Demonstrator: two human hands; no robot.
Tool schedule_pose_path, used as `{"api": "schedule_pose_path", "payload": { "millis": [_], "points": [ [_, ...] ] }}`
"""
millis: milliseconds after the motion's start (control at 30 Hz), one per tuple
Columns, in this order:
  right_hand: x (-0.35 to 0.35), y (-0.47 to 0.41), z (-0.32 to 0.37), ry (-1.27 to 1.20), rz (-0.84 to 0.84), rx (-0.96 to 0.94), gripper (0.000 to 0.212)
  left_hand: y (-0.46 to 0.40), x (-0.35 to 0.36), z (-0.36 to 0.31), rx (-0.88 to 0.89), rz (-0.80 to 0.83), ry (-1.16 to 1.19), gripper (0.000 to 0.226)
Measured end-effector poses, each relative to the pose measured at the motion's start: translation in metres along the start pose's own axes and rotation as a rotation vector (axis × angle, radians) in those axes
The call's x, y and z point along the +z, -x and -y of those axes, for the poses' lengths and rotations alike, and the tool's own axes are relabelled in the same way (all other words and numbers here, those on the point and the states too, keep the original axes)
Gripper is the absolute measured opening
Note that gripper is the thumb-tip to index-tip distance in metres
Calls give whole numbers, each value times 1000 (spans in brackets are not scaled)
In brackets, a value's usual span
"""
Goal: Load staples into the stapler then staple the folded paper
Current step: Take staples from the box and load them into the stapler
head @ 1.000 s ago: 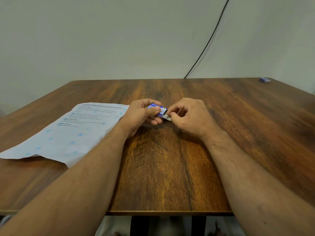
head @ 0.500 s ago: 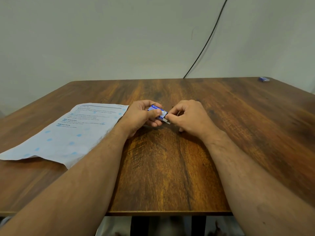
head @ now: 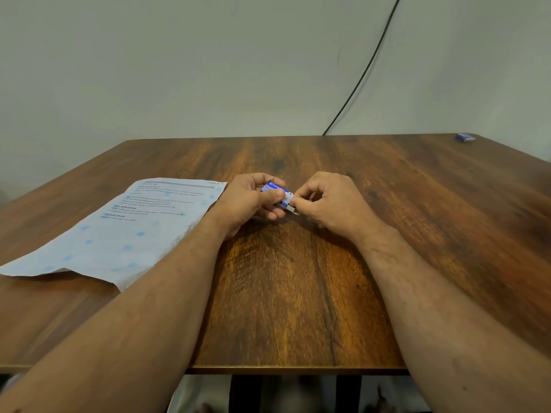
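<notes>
At frame centre the left hand (head: 249,201) is gripping the blue staple box (head: 275,189) to steady it while the right hand (head: 331,201) is pinching the grey staple strip (head: 293,209) at its open end, apparently drawing it out; the paper (head: 119,231) is lying at left.

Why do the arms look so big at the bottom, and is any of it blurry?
In the head view the wide-angle lens stretches the forearms near the bottom edge; the table edges splay outward. The left hand and right hand on the small blue box look fairly sharp; the paper print is too soft to read.
</notes>
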State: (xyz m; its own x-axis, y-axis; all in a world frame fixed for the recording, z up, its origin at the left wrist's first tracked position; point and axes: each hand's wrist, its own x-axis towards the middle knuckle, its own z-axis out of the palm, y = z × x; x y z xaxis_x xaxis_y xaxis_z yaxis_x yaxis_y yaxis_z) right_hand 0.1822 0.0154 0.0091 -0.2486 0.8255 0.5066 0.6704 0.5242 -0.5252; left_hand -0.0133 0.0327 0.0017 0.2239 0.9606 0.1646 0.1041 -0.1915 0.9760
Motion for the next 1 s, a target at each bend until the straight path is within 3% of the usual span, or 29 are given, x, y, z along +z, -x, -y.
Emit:
{"api": "schedule_pose_path", "payload": {
  "millis": [433,1000],
  "points": [
    [-2,4,4,13,35,18,9,0,0,3,-2,24,-19,14],
    [0,5,10,42,-140,-84,6,1,1,-1,-9,-8,41,11]
  ]
}}
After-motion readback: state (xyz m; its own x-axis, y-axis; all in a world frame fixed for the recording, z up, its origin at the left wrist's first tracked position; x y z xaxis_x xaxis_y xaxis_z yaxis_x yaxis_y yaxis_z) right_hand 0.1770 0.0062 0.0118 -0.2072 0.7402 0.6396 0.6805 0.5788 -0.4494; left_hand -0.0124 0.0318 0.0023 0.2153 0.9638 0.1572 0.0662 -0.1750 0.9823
